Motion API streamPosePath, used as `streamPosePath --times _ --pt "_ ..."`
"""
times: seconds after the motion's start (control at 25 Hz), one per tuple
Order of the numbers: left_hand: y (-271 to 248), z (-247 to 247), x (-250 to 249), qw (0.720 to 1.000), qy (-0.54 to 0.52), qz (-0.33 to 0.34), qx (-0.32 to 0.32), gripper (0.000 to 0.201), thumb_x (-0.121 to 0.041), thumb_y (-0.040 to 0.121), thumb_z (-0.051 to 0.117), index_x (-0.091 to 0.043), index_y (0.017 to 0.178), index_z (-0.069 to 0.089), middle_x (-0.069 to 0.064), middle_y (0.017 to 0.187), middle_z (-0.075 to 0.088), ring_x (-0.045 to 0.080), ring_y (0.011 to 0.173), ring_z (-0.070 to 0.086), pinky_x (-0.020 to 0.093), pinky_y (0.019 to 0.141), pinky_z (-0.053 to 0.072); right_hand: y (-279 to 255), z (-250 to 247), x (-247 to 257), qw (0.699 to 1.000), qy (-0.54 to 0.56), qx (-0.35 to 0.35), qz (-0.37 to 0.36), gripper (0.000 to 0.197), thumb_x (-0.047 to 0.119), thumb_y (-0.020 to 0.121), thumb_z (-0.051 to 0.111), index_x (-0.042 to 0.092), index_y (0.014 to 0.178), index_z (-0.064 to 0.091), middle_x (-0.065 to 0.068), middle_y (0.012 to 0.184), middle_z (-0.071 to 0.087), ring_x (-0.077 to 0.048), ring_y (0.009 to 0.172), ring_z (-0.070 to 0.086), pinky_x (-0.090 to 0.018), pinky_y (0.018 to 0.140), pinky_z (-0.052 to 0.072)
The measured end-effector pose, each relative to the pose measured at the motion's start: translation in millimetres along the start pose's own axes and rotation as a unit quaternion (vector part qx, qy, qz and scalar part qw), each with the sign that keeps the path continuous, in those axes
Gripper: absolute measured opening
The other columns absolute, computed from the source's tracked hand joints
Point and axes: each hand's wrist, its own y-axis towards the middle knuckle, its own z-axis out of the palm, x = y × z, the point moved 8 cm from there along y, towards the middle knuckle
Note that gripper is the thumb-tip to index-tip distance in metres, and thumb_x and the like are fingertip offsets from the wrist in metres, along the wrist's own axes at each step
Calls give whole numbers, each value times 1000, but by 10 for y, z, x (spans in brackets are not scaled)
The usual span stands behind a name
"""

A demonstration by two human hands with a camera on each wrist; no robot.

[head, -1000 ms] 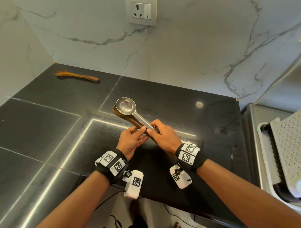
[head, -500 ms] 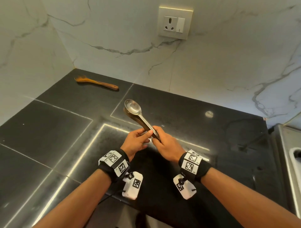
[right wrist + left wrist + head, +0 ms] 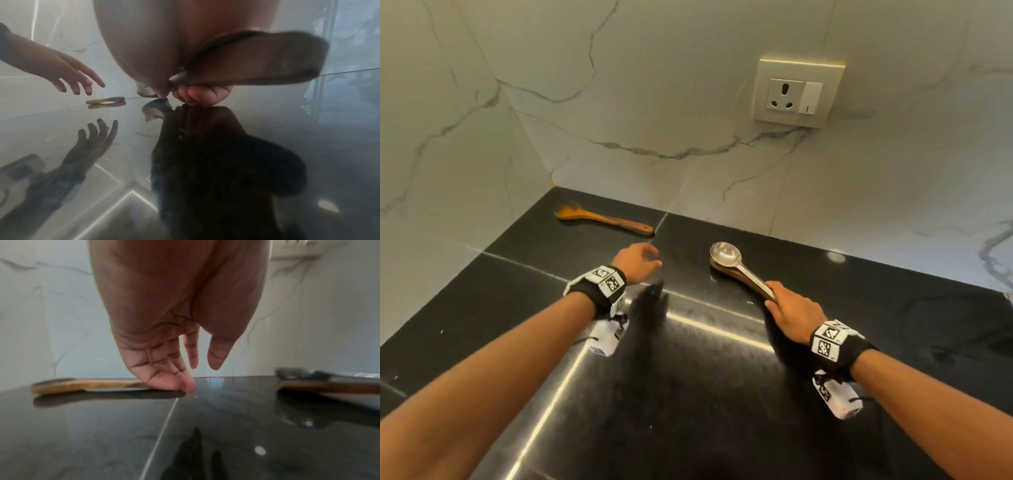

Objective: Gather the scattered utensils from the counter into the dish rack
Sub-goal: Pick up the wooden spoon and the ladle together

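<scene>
A steel spoon [image 3: 726,255] lies stacked on a dark wooden spatula [image 3: 743,279], their handles gathered together and their heads pointing away toward the wall. The right hand [image 3: 796,313] holds both by the handle ends, fingers curled under them; in the right wrist view the curled fingertips [image 3: 197,94] sit just above the glossy surface, with the spatula's broad dark blade [image 3: 257,65] close to the lens and blurred. The heads of the pair appear to rest on or just over the black tabletop [image 3: 893,342]; I cannot tell which.

Farther back and to the left, a lighter wooden spoon [image 3: 599,217] lies flat on the tabletop near the corner where the two walls meet, its bowl toward the left and its darker handle end toward the right. The left hand [image 3: 637,262] hovers near that handle end, empty, its fingers loosely spread and pointing downward. From the left wrist view the fingers [image 3: 164,369] hang relaxed in front of the wooden spoon [image 3: 82,384]; whether they touch it cannot be told.

The tabletop is polished and mirrors both hands and strips of light. Behind it stand white marble walls [image 3: 619,102] with grey veins, and a cream socket plate [image 3: 798,92] with a switch is set into the wall above the right hand's utensils. Both wrists carry black bands [image 3: 832,346] with printed square markers.
</scene>
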Motion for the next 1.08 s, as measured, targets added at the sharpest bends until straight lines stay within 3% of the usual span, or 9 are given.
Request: streamPosePath --times 0.12,0.32,0.4,0.6,0.68,0.76,0.88,0.96,1.08 --pt "568 -270 33 995 97 16 -17 48 -32 90 63 -24 137 54 9 137 60 32 125 57 38 106 43 105 23 -67 1000 16 13 -4 40 43 102 36 34 140 31 -1 125 63 -26 101 65 -43 87 51" --pt "1191 -229 439 981 179 -63 34 79 -53 90 56 -23 155 21 25 151 40 43 133 46 47 110 40 149 67 -93 999 21 32 -17 41 43 101 36 36 141 28 -1 129 59 -29 102 64 -46 87 51" --pt "1245 -196 504 982 169 -77 46 78 -56 90 54 -28 155 21 26 154 33 45 133 45 52 109 41 161 84 -91 999 17 34 -18 43 43 102 36 35 143 27 -1 131 57 -30 102 64 -46 87 51" --pt "765 -155 95 993 121 10 13 50 -47 93 57 -20 135 58 9 142 56 31 125 56 44 106 44 147 97 -91 999 12 30 -12 45 43 103 35 33 145 26 0 130 56 -26 99 64 -45 86 52" --pt "319 39 -109 989 119 70 57 32 -44 93 59 -28 117 71 0 135 64 22 116 62 37 99 48 146 93 -72 999 13 31 -12 45 43 102 35 33 145 26 0 131 55 -26 99 64 -46 86 53" --pt "-157 355 -255 980 118 118 111 20 -46 90 61 -36 96 78 -8 109 74 10 98 67 32 87 53 136 96 -65 999 14 30 -11 45 43 103 35 33 145 27 -1 131 54 -26 97 64 -46 85 53" --pt "-566 536 -305 987 105 95 70 27 -54 86 62 -31 85 75 -10 87 70 11 84 65 32 77 54 104 93 -33 1000 12 25 -9 44 42 103 36 32 145 28 -1 132 54 -25 96 64 -43 82 53" --pt "-538 460 -258 993 105 55 9 29 -55 85 61 -28 94 66 -6 88 66 16 86 64 32 75 51 90 87 -18 1000 13 23 -6 43 41 103 36 32 145 29 -2 132 54 -25 96 64 -42 82 53" --pt "-364 432 -101 993 116 -19 10 47 -59 82 62 -23 109 49 -3 94 60 24 93 66 35 76 51 49 87 -5 1000 7 15 -2 42 40 103 36 31 144 29 -2 131 53 -26 97 63 -44 84 52"
